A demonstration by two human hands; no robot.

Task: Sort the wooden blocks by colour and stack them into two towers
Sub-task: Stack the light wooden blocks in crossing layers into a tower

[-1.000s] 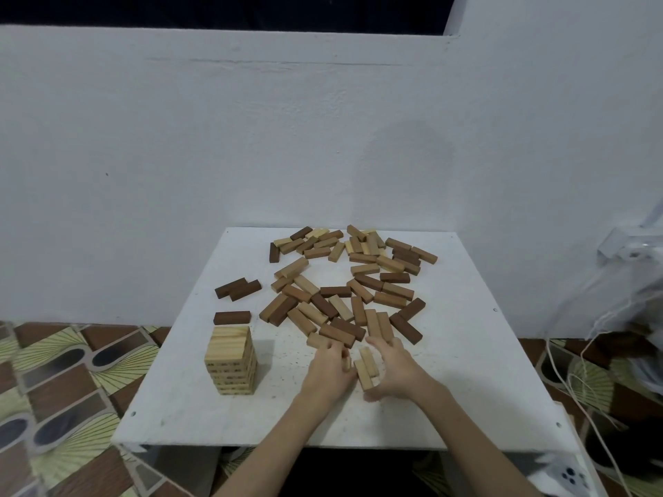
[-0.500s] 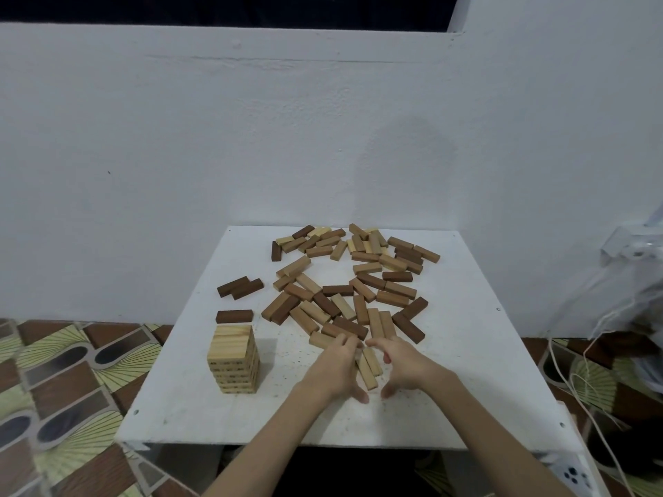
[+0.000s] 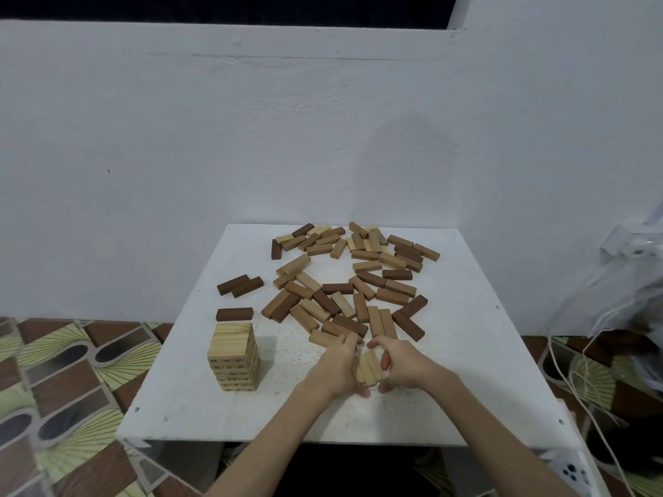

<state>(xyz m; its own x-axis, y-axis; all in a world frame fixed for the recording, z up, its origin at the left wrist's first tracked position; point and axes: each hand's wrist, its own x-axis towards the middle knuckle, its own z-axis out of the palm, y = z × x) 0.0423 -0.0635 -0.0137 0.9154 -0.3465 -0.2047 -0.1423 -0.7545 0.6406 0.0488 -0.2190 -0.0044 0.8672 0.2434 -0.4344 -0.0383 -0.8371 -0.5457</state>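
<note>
On the white tabletop (image 3: 466, 353), near the middle of its front edge, the left hand (image 3: 337, 367) and the right hand (image 3: 401, 364) face each other with curled fingers and grip between them a small bunch of pale blocks (image 3: 367, 367) lying side by side, their long sides pointing toward the back edge. The left hand's fingers close on the bunch's left side and far end, the right hand's on its right side, with its thumb low at the near end. Toward the front left corner stands a tower of pale blocks (image 3: 235, 356), upright and several layers high, well apart from the hands. Just behind it, along the left edge, one dark block (image 3: 234, 313) lies flat on its own, and farther back on that side two dark blocks (image 3: 239, 285) lie touching along their long sides. The loose heap of mixed pale, mid-brown and dark blocks (image 3: 351, 281) spreads from the back edge across the middle of the tabletop, its nearest pieces lying just beyond the fingertips of both hands. Behind the tabletop rises a white wall (image 3: 251, 138). On the patterned floor (image 3: 71, 382) to the right, white cords (image 3: 574, 371) trail down past the tabletop's right edge.
</note>
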